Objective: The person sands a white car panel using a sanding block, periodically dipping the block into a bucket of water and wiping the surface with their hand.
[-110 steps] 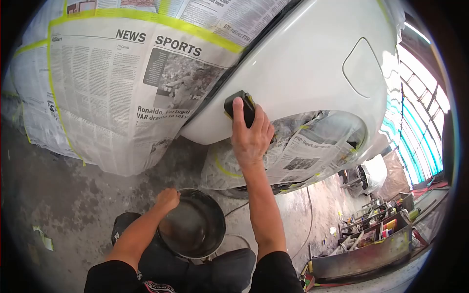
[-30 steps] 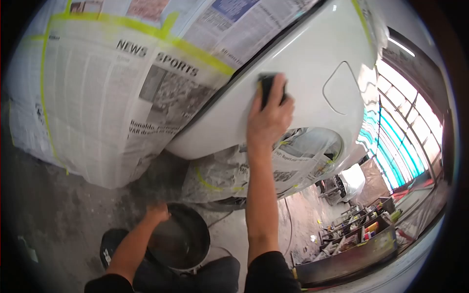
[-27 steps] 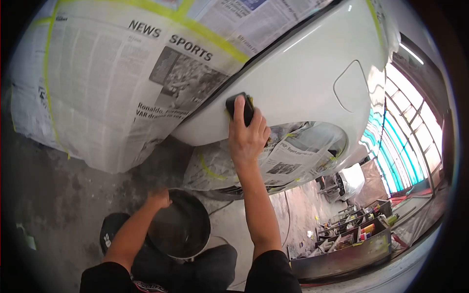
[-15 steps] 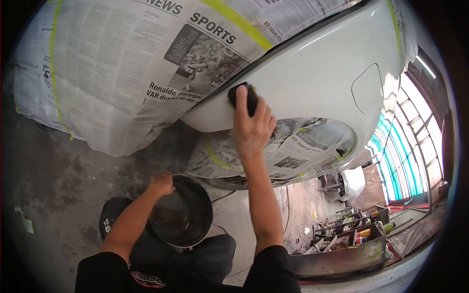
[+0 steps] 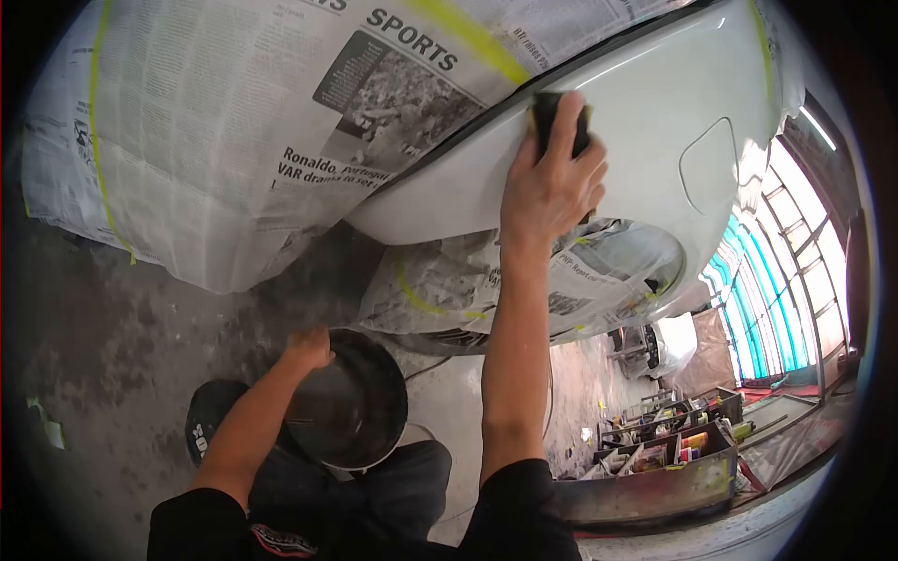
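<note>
My right hand (image 5: 556,187) is closed round a dark sanding block (image 5: 552,122), pressed on the white car panel (image 5: 645,122) near its upper edge. My left hand (image 5: 310,350) grips the rim of a black bucket (image 5: 374,397), which stands between my knees and holds some dark liquid. Newspaper (image 5: 215,140) with yellow-green tape (image 5: 472,39) covers the car part on the left. More newspaper (image 5: 449,271) masks the wheel opening below the panel.
A fuel-flap outline (image 5: 708,166) shows on the panel's right. At the lower right stands a long metal tray (image 5: 645,491) with bottles and cans in compartments. A thin hose or cable lies on the grey floor (image 5: 150,327).
My right hand has slid the block up and to the right along the panel. My left hand stays on the bucket rim. The view has shifted slightly.
</note>
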`<action>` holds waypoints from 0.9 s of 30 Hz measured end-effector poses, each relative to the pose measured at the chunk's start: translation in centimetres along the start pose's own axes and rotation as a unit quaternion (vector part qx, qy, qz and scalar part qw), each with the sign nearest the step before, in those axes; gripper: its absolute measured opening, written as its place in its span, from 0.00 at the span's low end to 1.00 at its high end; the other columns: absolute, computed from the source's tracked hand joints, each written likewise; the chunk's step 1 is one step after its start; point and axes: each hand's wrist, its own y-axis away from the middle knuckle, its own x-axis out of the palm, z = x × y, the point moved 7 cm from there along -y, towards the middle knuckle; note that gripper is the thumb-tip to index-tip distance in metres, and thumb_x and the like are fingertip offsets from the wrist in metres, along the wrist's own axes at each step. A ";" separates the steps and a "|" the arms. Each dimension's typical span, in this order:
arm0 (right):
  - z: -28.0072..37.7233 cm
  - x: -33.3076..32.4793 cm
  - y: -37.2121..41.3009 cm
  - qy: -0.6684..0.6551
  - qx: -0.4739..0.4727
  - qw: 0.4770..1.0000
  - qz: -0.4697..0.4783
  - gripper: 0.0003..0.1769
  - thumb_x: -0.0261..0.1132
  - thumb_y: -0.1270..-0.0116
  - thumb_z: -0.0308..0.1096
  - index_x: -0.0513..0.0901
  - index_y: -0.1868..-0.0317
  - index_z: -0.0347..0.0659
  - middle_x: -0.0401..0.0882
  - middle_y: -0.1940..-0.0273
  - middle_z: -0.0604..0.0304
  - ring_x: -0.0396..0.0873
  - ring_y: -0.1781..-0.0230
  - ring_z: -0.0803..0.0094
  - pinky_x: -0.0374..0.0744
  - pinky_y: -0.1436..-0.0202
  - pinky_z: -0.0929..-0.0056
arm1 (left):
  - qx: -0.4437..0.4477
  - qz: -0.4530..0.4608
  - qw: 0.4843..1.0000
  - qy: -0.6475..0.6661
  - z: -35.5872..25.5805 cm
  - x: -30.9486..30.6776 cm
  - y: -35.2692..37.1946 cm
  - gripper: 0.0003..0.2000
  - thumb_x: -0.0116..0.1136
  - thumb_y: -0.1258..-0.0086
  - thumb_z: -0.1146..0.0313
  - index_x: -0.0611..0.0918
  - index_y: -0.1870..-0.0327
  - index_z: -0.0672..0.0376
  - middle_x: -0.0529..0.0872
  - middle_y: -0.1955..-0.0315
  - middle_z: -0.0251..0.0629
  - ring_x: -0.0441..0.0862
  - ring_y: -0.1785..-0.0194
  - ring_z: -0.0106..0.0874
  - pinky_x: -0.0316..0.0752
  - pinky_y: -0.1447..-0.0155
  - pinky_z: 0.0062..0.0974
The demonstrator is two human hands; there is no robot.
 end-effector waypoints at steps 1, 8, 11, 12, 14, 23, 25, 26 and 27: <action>-0.1 -0.3 -0.5 -0.008 0.028 1.000 -0.006 0.37 0.76 0.38 0.31 0.81 0.27 0.61 0.83 0.50 0.48 0.84 0.53 0.52 0.78 0.56 0.50 | -0.002 0.005 1.000 0.010 0.3 0.8 -0.6 0.34 0.69 0.26 0.48 0.74 0.28 0.64 0.81 0.31 0.51 0.79 0.27 0.47 0.77 0.27 0.44; 2.2 0.1 6.7 -0.032 -0.032 0.997 0.054 0.41 0.77 0.42 0.31 0.80 0.25 0.60 0.81 0.44 0.45 0.82 0.49 0.50 0.77 0.51 0.51 | 0.018 -0.012 1.000 0.000 0.3 -0.6 0.8 0.34 0.68 0.26 0.48 0.74 0.29 0.64 0.81 0.31 0.51 0.79 0.27 0.46 0.76 0.27 0.45; 0.5 0.9 0.8 -0.045 0.068 0.996 0.039 0.42 0.77 0.39 0.33 0.77 0.23 0.58 0.79 0.42 0.43 0.81 0.46 0.49 0.77 0.51 0.49 | -0.006 0.021 1.000 0.009 0.2 0.3 -0.4 0.34 0.69 0.26 0.47 0.75 0.29 0.64 0.82 0.32 0.50 0.80 0.28 0.46 0.77 0.27 0.44; 0.9 0.5 1.1 -0.042 0.072 0.996 0.013 0.41 0.78 0.39 0.33 0.77 0.23 0.58 0.80 0.44 0.45 0.82 0.48 0.50 0.77 0.51 0.50 | -0.001 0.014 1.000 -0.001 0.1 0.3 -0.2 0.34 0.69 0.26 0.47 0.75 0.29 0.64 0.82 0.32 0.50 0.80 0.29 0.46 0.78 0.28 0.44; 3.0 0.5 5.3 -0.042 0.012 0.999 -0.001 0.41 0.78 0.39 0.34 0.77 0.24 0.59 0.80 0.46 0.46 0.82 0.50 0.51 0.77 0.52 0.51 | 0.011 -0.012 1.000 -0.020 -0.2 -0.7 0.2 0.34 0.69 0.26 0.47 0.76 0.29 0.64 0.83 0.33 0.50 0.81 0.30 0.46 0.79 0.29 0.43; 1.2 0.3 1.1 -0.044 0.057 0.997 -0.003 0.39 0.76 0.36 0.33 0.75 0.24 0.55 0.79 0.47 0.48 0.82 0.53 0.52 0.77 0.54 0.51 | -0.011 0.000 1.000 0.000 -0.1 0.1 -0.4 0.36 0.68 0.26 0.46 0.74 0.26 0.63 0.81 0.31 0.50 0.80 0.29 0.48 0.77 0.27 0.44; 2.3 0.5 6.2 -0.040 -0.004 0.999 -0.001 0.38 0.76 0.36 0.34 0.77 0.25 0.57 0.80 0.49 0.48 0.83 0.54 0.52 0.78 0.57 0.51 | 0.004 -0.053 0.998 -0.043 -0.2 0.0 -0.2 0.36 0.68 0.26 0.47 0.73 0.26 0.63 0.81 0.30 0.50 0.80 0.28 0.48 0.77 0.27 0.45; 3.1 -0.2 6.9 -0.036 -0.031 0.999 0.001 0.37 0.76 0.36 0.35 0.78 0.26 0.58 0.81 0.50 0.49 0.83 0.55 0.53 0.78 0.58 0.50 | 0.011 -0.078 0.995 -0.068 -0.2 -0.6 0.3 0.36 0.68 0.26 0.47 0.73 0.26 0.64 0.80 0.30 0.50 0.80 0.28 0.49 0.76 0.27 0.46; 2.7 -0.2 6.5 -0.035 -0.052 0.998 -0.010 0.35 0.74 0.35 0.34 0.79 0.26 0.59 0.81 0.51 0.50 0.83 0.58 0.55 0.77 0.60 0.52 | 0.011 -0.063 0.996 -0.057 -0.1 -0.9 0.3 0.36 0.68 0.26 0.47 0.73 0.26 0.64 0.80 0.30 0.51 0.79 0.28 0.49 0.76 0.27 0.47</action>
